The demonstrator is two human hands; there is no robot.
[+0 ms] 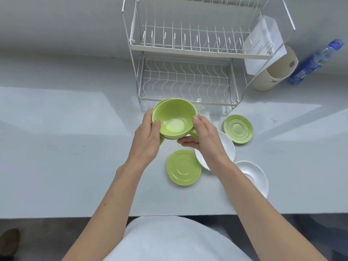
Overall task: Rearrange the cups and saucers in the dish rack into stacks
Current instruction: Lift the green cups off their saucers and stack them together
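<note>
Both hands hold 2 nested green cups (174, 117) above the counter (66, 147), directly in front of the empty dish rack (185, 81). The left hand (147, 137) clamps the left wall, thumb on the rim. The right hand (205, 137) clamps the right wall beside the handle, fingers curled underneath. The cups tilt, mouth toward the person. The rack's lower shelf lies straight ahead of the grip, past the cups. 2 green saucers (184, 167) and white dishes (224, 146) lie on the counter, nearer the right hand.
</note>
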